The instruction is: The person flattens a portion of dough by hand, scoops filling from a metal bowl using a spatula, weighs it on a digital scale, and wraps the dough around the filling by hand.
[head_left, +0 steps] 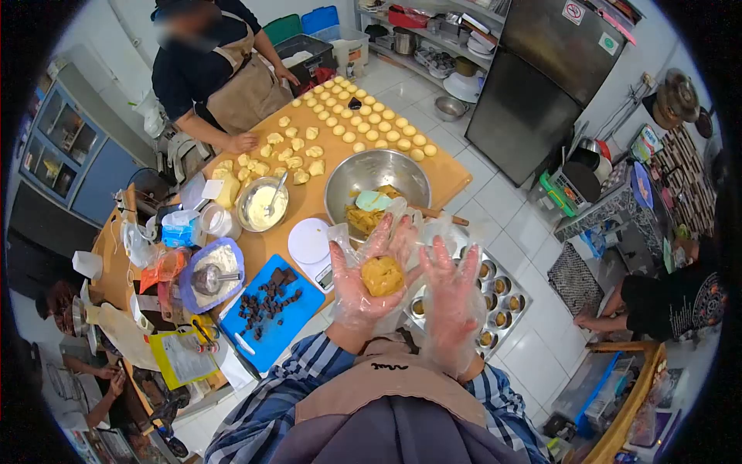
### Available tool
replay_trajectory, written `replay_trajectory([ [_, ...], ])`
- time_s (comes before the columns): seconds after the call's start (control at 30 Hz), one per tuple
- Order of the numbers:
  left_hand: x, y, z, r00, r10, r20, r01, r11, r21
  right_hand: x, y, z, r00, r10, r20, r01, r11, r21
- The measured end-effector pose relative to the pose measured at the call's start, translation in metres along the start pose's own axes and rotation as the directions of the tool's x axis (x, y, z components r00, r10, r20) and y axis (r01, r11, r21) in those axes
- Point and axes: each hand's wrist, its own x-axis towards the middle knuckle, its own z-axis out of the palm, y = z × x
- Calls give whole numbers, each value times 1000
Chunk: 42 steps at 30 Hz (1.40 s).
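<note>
My left hand [353,292], in a clear plastic glove, faces palm up with a round yellow-brown dough ball [382,276] resting on it. Its fingers are spread around the ball. Just to the right, my right hand [450,301], gloved the same way, is raised with fingers apart and nothing in it. Beyond both hands stands a large metal bowl [337,182] with more yellow-brown dough [363,221] and a pale green scraper [374,201] inside. A tray of small metal molds [501,286] with filling in them lies beneath and right of my right hand, partly hidden by it.
A white scale [309,240] and a blue cutting board [270,340] with dark chopped pieces lie left. Behind are a bowl of creamy mixture [263,204] and rows of dough balls [359,127]. A person in an apron [239,85] stands across the table; others are at the sides.
</note>
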Motion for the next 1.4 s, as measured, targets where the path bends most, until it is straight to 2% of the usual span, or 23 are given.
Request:
replay_trajectory([
  [0.1,2,3,4,998,45,37,-48,996,73,-6,-29,4,957,254,140,-225,956,-189],
  [0.13,2,2,7,996,83,38,-87,992,88,-7,-32,5,941,231,248,-145,936,-321],
  [0.23,0,-3,20,973,228,37,-231,968,98,-12,-27,10,948,107,299,-20,960,-280],
  [0.27,-1,-3,23,962,272,37,-275,957,92,-13,-18,16,973,-17,229,44,993,-113],
  [0.37,0,-4,26,909,406,91,-415,898,146,-16,-26,29,965,208,160,-196,977,-86],
  [0.4,-1,-6,24,884,446,139,-466,859,211,-15,-36,31,916,331,226,-273,928,-251],
  [0.43,-3,-6,22,857,481,186,-516,813,270,-15,-39,32,918,290,271,-77,800,-595],
  [0.47,-5,-5,22,863,468,192,-505,815,284,-15,-42,33,916,248,315,141,537,-832],
  [0.5,-8,-2,25,867,457,199,-498,815,297,-18,-36,37,975,136,174,-20,839,-543],
  [0.53,-10,3,26,883,429,189,-467,840,277,-20,-24,44,995,96,-10,-96,987,-127],
  [0.63,-18,14,28,944,296,143,-318,934,162,-13,-25,29,940,-119,320,252,874,-416],
  [0.67,-20,17,29,960,246,131,-262,957,123,-14,-26,33,932,-66,357,281,755,-593],
  [0.73,-26,23,34,978,161,129,-173,980,93,-15,-32,37,922,-68,382,324,676,-662],
  [0.77,-28,27,31,988,102,116,-105,994,21,-14,-39,36,918,-129,376,340,745,-574],
  [0.87,-30,34,28,999,-23,48,31,987,-156,-7,-62,53,873,-150,464,436,666,-605],
  [0.93,-31,37,25,998,-65,12,66,985,-157,-9,-58,56,873,-125,472,441,616,-653],
  [1.07,-40,46,9,984,-164,66,173,972,-161,-17,-47,56,891,-117,439,392,686,-613],
  [1.17,-44,50,12,981,-192,11,193,979,-60,-12,-78,81,875,-28,484,403,595,-696],
  [1.2,-46,53,15,976,-218,3,218,975,-30,-18,-64,73,890,-23,456,352,671,-653],
  [1.27,-52,61,19,966,-259,-15,259,965,24,-22,-57,73,846,73,528,449,437,-779],
  [1.3,-54,65,13,950,-307,52,308,951,-8,-23,-59,77,791,193,581,577,81,-813],
  [1.37,-58,73,1,921,-369,126,377,925,-48,-26,-64,86,722,455,522,687,-561,-461],
  [1.4,-60,75,-1,913,-386,134,396,916,-57,-26,-66,89,721,551,420,650,-748,-133],
])
